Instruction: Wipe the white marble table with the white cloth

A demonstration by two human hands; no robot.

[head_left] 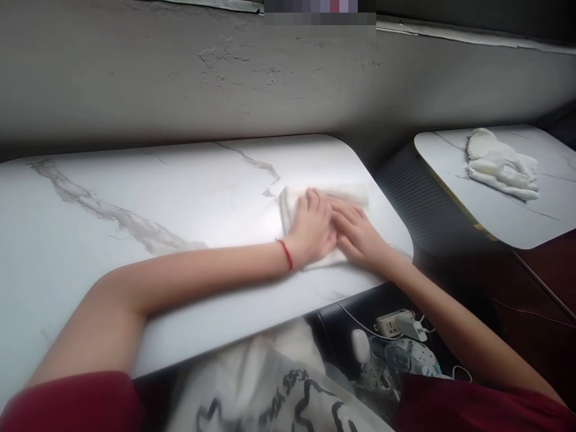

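Note:
A folded white cloth (326, 261) lies near the right end of a white marble-patterned table (202, 198). On top of the cloth my left hand (314, 228) rests palm down, its fingers pointing away from me; a red string bracelet circles the wrist. Against it, my right hand (357, 233) also lies on the cloth, fingers stretched toward the left hand. The two hands touch or overlap at the fingers. Much of the cloth is hidden under them, and its far edge is blurred.
A second white tabletop (454, 159) on the right holds a crumpled white cloth (501, 165). A grey wall (202, 84) stands behind both. Below the table's front edge are a power strip (389, 324), a charger (411, 329), cables and a clear container (398, 357).

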